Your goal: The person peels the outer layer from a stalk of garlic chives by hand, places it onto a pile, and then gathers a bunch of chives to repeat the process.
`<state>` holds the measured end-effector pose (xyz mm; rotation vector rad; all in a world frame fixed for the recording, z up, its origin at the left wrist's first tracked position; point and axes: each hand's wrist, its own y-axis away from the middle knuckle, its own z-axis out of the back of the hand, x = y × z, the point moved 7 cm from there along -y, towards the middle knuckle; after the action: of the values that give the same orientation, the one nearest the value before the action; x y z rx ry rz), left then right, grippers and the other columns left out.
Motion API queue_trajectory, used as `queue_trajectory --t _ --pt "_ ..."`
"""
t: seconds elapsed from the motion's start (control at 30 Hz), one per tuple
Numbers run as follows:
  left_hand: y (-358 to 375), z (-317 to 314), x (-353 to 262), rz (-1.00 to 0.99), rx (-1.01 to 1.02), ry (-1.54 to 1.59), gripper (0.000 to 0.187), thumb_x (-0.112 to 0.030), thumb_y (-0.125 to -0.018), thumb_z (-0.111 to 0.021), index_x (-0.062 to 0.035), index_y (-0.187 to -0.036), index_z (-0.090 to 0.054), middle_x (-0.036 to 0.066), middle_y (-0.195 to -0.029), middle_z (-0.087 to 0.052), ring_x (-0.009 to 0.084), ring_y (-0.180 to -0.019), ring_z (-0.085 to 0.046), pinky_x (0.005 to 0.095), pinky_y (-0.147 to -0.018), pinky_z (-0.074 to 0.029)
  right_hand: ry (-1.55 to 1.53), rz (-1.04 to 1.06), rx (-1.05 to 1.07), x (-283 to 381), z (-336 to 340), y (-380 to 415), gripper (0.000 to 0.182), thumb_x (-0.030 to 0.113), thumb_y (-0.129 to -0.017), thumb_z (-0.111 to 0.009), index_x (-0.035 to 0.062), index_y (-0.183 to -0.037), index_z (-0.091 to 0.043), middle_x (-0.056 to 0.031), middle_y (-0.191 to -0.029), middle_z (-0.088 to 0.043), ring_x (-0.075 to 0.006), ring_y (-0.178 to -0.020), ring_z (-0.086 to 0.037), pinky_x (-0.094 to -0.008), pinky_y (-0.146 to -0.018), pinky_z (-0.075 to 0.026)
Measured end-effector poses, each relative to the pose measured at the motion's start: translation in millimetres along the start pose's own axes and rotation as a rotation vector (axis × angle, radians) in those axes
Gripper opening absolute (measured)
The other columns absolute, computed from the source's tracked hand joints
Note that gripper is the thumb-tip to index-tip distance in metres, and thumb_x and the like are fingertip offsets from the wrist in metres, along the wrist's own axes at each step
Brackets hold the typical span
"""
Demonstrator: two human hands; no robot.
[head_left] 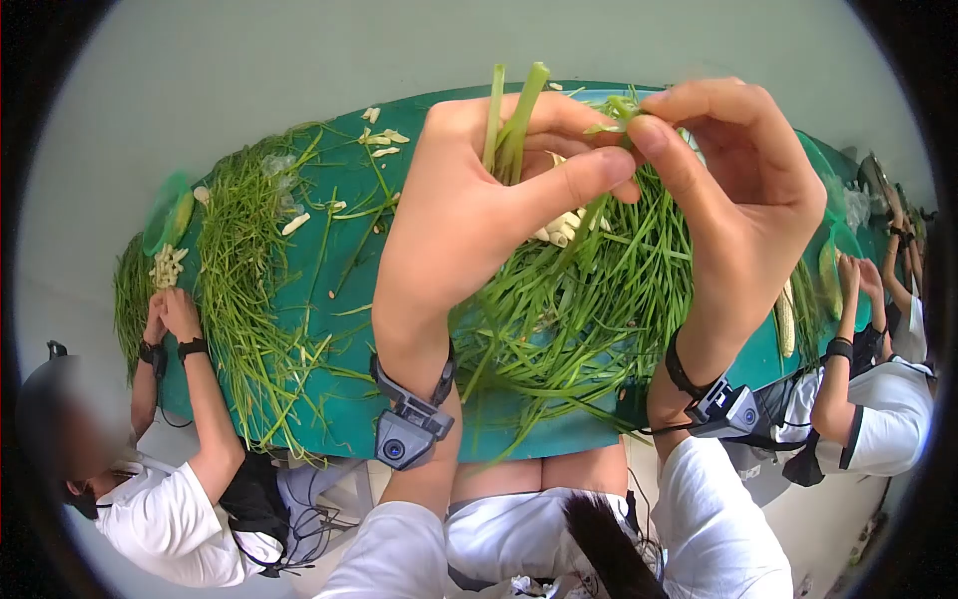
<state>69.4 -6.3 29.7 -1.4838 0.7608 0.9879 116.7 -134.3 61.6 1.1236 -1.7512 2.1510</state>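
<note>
In the head view, my left hand is raised above the table with its fingers closed around cut green stalks. Their pale ends stick up between the thumb and the fingers. My right hand faces it, thumb and index finger pinching a small torn green stem piece. The fingertips of both hands nearly meet at this piece. Below them spreads a loose pile of long, thin green stalks. Several short whitish pieces show behind my left hand, partly hidden by it.
On the green table, another heap of greens lies left, with scattered pale pieces behind. A green mesh basket stands far left. At right lies a pale cob-like vegetable. People work at left and right.
</note>
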Motion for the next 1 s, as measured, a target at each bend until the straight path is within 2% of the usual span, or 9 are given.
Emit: queue_trajectory --t 0.07,0.13,0.17,0.23,0.47,0.67,0.77,0.83,1.0 --pt "0.9 2.3 -7.3 -0.034 -0.02 0.082 0.019 -0.012 -0.082 -0.064 0.0038 -0.093 -0.063 0.006 -0.08 -0.066 0.0053 -0.066 -0.059 0.0151 -0.056 -0.044 0.043 0.1 0.019 2.8 -1.3 -0.7 0.017 -0.012 -0.072 -0.065 -0.0056 -0.088 -0.061 -0.0087 -0.083 -0.062 -0.0118 -0.076 -0.058 -0.0193 -0.068 -0.046" --pt "2.0 4.5 -10.0 0.105 0.029 0.008 0.026 -0.023 -0.086 -0.059 0.0015 -0.091 -0.065 0.007 -0.078 -0.067 0.0001 -0.049 -0.042 0.0158 -0.044 -0.03 0.163 0.201 0.067 9.9 -5.4 0.4 0.018 -0.015 -0.069 -0.065 -0.0064 -0.084 -0.062 -0.0118 -0.083 -0.061 -0.0149 -0.077 -0.059 -0.0205 -0.068 -0.047" --pt "3.0 4.3 -8.1 0.107 0.029 0.011 0.026 -0.023 -0.086 -0.059 0.0015 -0.091 -0.065 0.007 -0.078 -0.067 0.0001 -0.049 -0.042 0.0158 -0.044 -0.03 0.166 0.199 0.068 11.3 -5.5 1.0 0.018 -0.015 -0.069 -0.065 -0.0064 -0.084 -0.062 -0.0118 -0.083 -0.061 -0.0149 -0.077 -0.059 -0.0205 -0.068 -0.047" --pt "3.9 10.8 -2.5 0.14 -0.058 -0.05 0.033 -0.032 -0.088 -0.056 -0.0001 -0.09 -0.066 0.001 -0.064 -0.061 -0.0002 -0.044 -0.024 0.0197 -0.041 -0.016 0.186 0.137 0.086 11.4 -7.4 0.8 0.017 -0.015 -0.067 -0.065 -0.006 -0.081 -0.065 -0.013 -0.085 -0.062 -0.0159 -0.078 -0.059 -0.0235 -0.069 -0.047" --pt "2.4 10.6 -1.7 0.108 -0.101 -0.023 0.033 -0.032 -0.085 -0.059 0.0001 -0.092 -0.066 -0.01 -0.049 -0.036 -0.0005 -0.044 -0.025 0.0194 -0.043 -0.015 0.295 0.196 0.152 14.6 -9.4 -0.7 0.017 -0.014 -0.066 -0.066 -0.0054 -0.08 -0.067 -0.0151 -0.089 -0.062 -0.0186 -0.081 -0.06 -0.0257 -0.07 -0.049" --pt "2.2 14.3 -6.5 0.065 -0.139 0.013 0.026 -0.024 -0.083 -0.064 -0.0004 -0.095 -0.066 -0.007 -0.056 -0.05 -0.0011 -0.045 -0.027 0.0184 -0.043 -0.016 0.116 0.125 0.207 4.4 -9.7 -3.8 0.015 -0.012 -0.074 -0.06 -0.0083 -0.089 -0.062 -0.0132 -0.092 -0.062 -0.0184 -0.086 -0.06 -0.0275 -0.077 -0.047" --pt "2.0 13.7 -9.4 0.047 -0.157 0.041 0.023 -0.017 -0.083 -0.064 0.001 -0.098 -0.065 0.001 -0.069 -0.064 -0.0001 -0.05 -0.042 0.0145 -0.046 -0.03 0.085 0.059 0.102 -4.9 -1.7 -2.9 0.015 -0.006 -0.081 -0.057 -0.0076 -0.096 -0.058 -0.0115 -0.092 -0.062 -0.0164 -0.084 -0.059 -0.0264 -0.078 -0.046" --pt "0.5 16.5 -11.0 -0.084 -0.191 -0.012 0.022 -0.008 -0.082 -0.063 0.0023 -0.102 -0.064 0.008 -0.083 -0.068 0.0055 -0.065 -0.058 0.016 -0.06 -0.044 -0.012 -0.161 0.204 -17.2 -7.4 -0.3 0.015 0.001 -0.085 -0.056 -0.0056 -0.099 -0.057 -0.0093 -0.089 -0.062 -0.0138 -0.083 -0.059 -0.0245 -0.077 -0.045" --pt "-1.7 13.1 -15.9 -0.159 -0.125 -0.02 0.023 0.001 -0.08 -0.062 0.0034 -0.103 -0.064 0.009 -0.086 -0.067 0.0101 -0.077 -0.063 0.0206 -0.071 -0.049 -0.101 -0.241 0.17 -18.6 -13.6 1.6 0.016 0.006 -0.087 -0.056 -0.0049 -0.099 -0.057 -0.0072 -0.085 -0.063 -0.0113 -0.084 -0.059 -0.0224 -0.076 -0.045"
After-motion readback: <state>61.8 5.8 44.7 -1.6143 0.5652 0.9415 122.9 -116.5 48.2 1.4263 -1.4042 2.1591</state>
